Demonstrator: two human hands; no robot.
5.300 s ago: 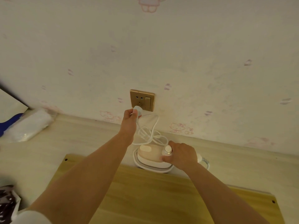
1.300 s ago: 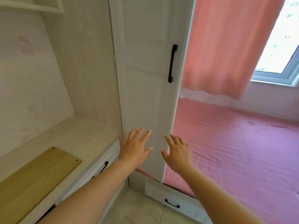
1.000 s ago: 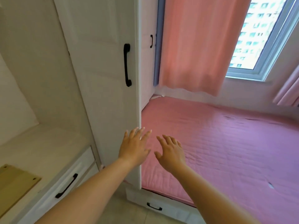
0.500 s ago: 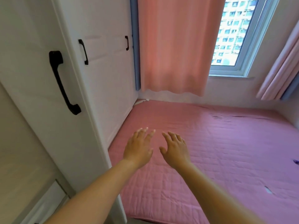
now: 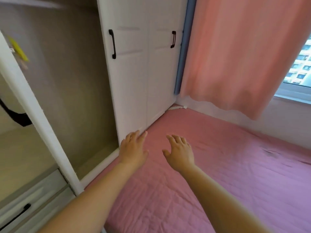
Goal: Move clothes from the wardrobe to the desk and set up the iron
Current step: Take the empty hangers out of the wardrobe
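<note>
Two bare hands reach forward over a pink quilted bed cover (image 5: 227, 174), palms down, holding nothing. The left hand (image 5: 133, 149) has its fingers straight and loosely spread, the fingertips near the bottom corner of the white wardrobe (image 5: 143, 73). The right hand (image 5: 180, 153) hovers just beside it, fingers relaxed and slightly fanned, thumb out to the side. The two hands are apart and neither touches the cover as far as can be told.

The wardrobe stands at the left edge of the bed, two of its white doors closed, each with a black handle (image 5: 112, 43). Left of those doors a compartment (image 5: 67, 81) stands open, its inner walls bare and shadowed; a white door edge (image 5: 33, 111) crosses in front of it, blurred, with a yellow patch near its top. No clothes can be made out inside. A drawer front (image 5: 25, 209) with a black pull sits at lower left. A salmon-pink curtain (image 5: 244, 56) hangs past the wardrobe, a window (image 5: 301, 71) showing at its right.
</note>
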